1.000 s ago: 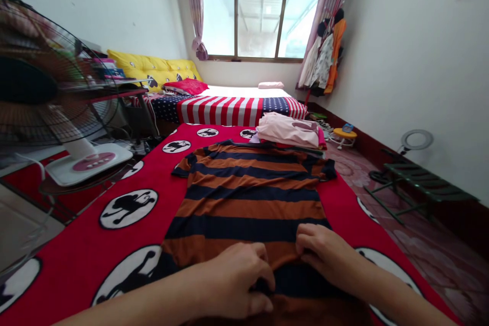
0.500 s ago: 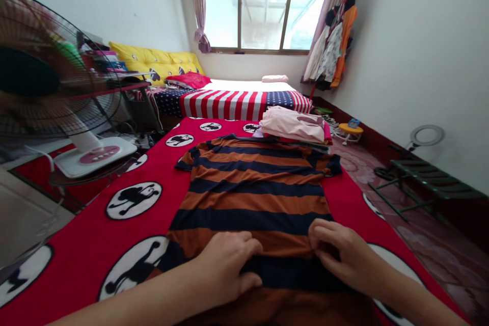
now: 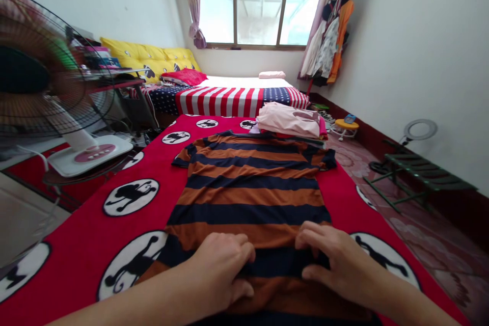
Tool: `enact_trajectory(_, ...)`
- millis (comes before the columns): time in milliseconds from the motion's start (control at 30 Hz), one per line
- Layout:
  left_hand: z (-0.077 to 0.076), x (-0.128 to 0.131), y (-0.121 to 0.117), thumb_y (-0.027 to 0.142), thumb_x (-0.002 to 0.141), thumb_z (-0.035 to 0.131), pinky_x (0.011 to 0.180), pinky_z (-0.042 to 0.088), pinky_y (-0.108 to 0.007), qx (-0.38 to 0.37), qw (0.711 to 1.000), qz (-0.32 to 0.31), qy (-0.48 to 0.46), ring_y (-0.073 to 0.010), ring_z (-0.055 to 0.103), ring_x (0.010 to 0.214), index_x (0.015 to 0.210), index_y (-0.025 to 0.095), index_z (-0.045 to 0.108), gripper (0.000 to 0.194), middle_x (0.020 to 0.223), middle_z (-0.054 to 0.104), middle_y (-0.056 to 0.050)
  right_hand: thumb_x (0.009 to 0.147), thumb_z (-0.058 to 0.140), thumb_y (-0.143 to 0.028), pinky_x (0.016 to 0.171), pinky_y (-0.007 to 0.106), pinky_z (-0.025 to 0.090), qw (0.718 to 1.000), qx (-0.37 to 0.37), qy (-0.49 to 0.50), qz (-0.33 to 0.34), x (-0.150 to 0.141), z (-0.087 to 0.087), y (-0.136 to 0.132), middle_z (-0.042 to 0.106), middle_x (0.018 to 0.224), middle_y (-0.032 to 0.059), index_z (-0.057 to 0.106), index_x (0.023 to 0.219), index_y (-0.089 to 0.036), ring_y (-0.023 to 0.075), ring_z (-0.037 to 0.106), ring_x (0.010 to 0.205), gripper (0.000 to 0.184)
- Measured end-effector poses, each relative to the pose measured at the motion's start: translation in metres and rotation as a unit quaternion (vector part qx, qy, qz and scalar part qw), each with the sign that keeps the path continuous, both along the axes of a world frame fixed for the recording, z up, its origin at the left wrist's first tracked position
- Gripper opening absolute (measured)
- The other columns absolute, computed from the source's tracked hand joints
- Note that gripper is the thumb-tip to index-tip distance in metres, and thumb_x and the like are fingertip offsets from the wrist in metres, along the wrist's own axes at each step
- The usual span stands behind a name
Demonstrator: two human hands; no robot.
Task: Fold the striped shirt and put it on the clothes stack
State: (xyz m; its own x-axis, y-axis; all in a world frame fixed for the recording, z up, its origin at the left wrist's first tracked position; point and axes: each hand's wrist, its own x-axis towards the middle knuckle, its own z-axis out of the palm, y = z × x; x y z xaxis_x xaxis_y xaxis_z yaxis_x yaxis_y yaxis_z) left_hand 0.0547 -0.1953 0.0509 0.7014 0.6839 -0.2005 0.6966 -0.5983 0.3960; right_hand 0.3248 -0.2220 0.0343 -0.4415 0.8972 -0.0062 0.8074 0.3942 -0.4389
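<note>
Right hand [image 3: 340, 260] has slid inward across the shirt since the last frame, narrowing its gap to the left hand [image 3: 219, 265]. Both hands rest on the near end of a striped navy-and-rust T-shirt [image 3: 248, 198], which lies flat ahead of them, collar farthest away and sleeves spread to either side. Right fingers [image 3: 313, 237] are spread and slightly curved on the cloth; left fingers [image 3: 240, 249] curl over it. Neither hand clearly pinches, and whether either grips the knit cannot be told. Their placement appears to pin the loose near part of the shirt, which looks gathered between them.

Beneath the shirt and hands is a red monkey-print blanket [image 3: 76, 234]. Past the collar, just beyond the hands' reach, sits a stack of folded clothes [image 3: 288, 122], pink on top, probably kept together there. Well off to the left of the left hand stands a pedestal fan [image 3: 89, 155].
</note>
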Motion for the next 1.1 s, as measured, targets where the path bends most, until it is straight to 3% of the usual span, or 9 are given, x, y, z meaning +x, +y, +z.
enact_trajectory(167, -0.017, 0.001, -0.001, 0.025, 0.074, 0.068, 0.064, 0.039, -0.024, -0.018, 1.0, -0.005, 0.003, -0.0161, 0.06, 0.076, 0.079, 0.024, 0.062, 0.007, 0.085, 0.066, 0.003, 0.075, 0.06, -0.012, 0.069, 0.027, 0.034, 0.999, -0.035, -0.033, 0.023, -0.004, -0.005, -0.002, 0.06, 0.085, -0.0011, 0.058, 0.075, -0.021, 0.015, 0.054, 0.079, 0.009)
enact_trajectory(367, 0.014, -0.01, -0.002, 0.024, 0.074, 0.07, 0.056, 0.034, -0.021, -0.049, 0.996, 0.003, -0.068, -0.0108, 0.055, 0.066, 0.073, 0.023, 0.061, 0.009, 0.075, 0.063, 0.005, 0.073, 0.054, -0.009, 0.066, 0.025, 0.033, 0.999, -0.036, -0.008, 0.01, -0.002, 0.011, -0.011, 0.058, 0.079, -0.0015, 0.053, 0.072, -0.02, 0.0129, 0.052, 0.075, 0.011)
enact_trajectory(500, 0.031, -0.014, -0.009, 0.02, 0.072, 0.071, 0.059, 0.035, -0.02, -0.072, 0.995, -0.007, -0.066, -0.0105, 0.057, 0.069, 0.073, 0.023, 0.06, 0.011, 0.076, 0.064, 0.006, 0.07, 0.052, -0.006, 0.064, 0.023, 0.033, 0.999, -0.043, 0.004, 0.029, -0.002, 0.01, -0.019, 0.057, 0.081, -0.0019, 0.05, 0.072, -0.021, 0.0117, 0.052, 0.074, 0.015)
enact_trajectory(667, 0.033, -0.011, -0.016, 0.019, 0.072, 0.073, 0.058, 0.038, -0.019, -0.1, 0.993, -0.048, -0.041, -0.0111, 0.059, 0.069, 0.072, 0.021, 0.063, 0.01, 0.078, 0.066, 0.004, 0.072, 0.047, -0.005, 0.056, 0.023, 0.032, 0.997, -0.072, 0.014, -0.001, -0.002, 0.008, -0.019, 0.059, 0.076, -0.0025, 0.048, 0.075, -0.022, 0.011, 0.051, 0.064, 0.017)
enact_trajectory(767, 0.03, -0.012, -0.002, 0.027, 0.078, 0.069, 0.057, 0.038, -0.019, -0.09, 0.991, -0.048, -0.085, -0.0104, 0.058, 0.067, 0.079, 0.022, 0.065, 0.007, 0.077, 0.066, 0.004, 0.075, 0.048, -0.009, 0.052, 0.023, 0.029, 0.996, -0.09, -0.011, -0.023, 0.0, 0.013, -0.02, 0.057, 0.067, -0.0028, 0.05, 0.074, -0.022, 0.0116, 0.05, 0.059, 0.013)
enact_trajectory(833, 0.025, -0.016, 0.022, 0.032, 0.082, 0.064, 0.059, 0.04, -0.02, -0.028, 0.994, -0.002, -0.108, -0.0118, 0.058, 0.068, 0.084, 0.021, 0.065, 0.01, 0.078, 0.065, 0.002, 0.076, 0.049, -0.011, 0.053, 0.024, 0.029, 0.996, -0.088, -0.021, -0.028, 0.001, 0.015, -0.021, 0.057, 0.067, -0.0026, 0.05, 0.072, -0.022, 0.0118, 0.05, 0.06, 0.012)
enact_trajectory(900, 0.016, -0.025, 0.056, 0.033, 0.085, 0.058, 0.069, 0.044, -0.023, 0.101, 0.983, 0.096, -0.118, -0.0161, 0.06, 0.08, 0.09, 0.021, 0.064, 0.014, 0.089, 0.064, -0.002, 0.075, 0.048, -0.011, 0.054, 0.023, 0.029, 0.996, -0.085, -0.026, -0.03, -0.001, 0.014, -0.022, 0.057, 0.067, -0.0029, 0.05, 0.072, -0.022, 0.0116, 0.051, 0.061, 0.012)
enact_trajectory(1000, -0.002, -0.045, 0.113, 0.036, 0.088, 0.052, 0.085, 0.045, -0.033, 0.282, 0.913, 0.286, -0.071, -0.0278, 0.054, 0.111, 0.105, 0.019, 0.058, 0.026, 0.113, 0.059, -0.011, 0.073, 0.048, -0.01, 0.055, 0.023, 0.029, 0.994, -0.092, -0.049, -0.028, -0.007, 0.012, -0.022, 0.057, 0.067, -0.0031, 0.05, 0.071, -0.022, 0.0115, 0.05, 0.061, 0.012)
enact_trajectory(1100, -0.021, -0.065, 0.155, 0.055, 0.081, 0.056, 0.08, 0.047, -0.039, 0.243, 0.879, 0.409, -0.018, -0.035, 0.058, 0.106, 0.114, 0.014, 0.053, 0.053, 0.11, 0.062, -0.018, 0.072, 0.048, -0.012, 0.056, 0.022, 0.03, 0.99, -0.113, -0.072, -0.04, -0.016, 0.012, -0.021, 0.058, 0.069, -0.0021, 0.05, 0.069, -0.021, 0.012, 0.05, 0.062, 0.01)
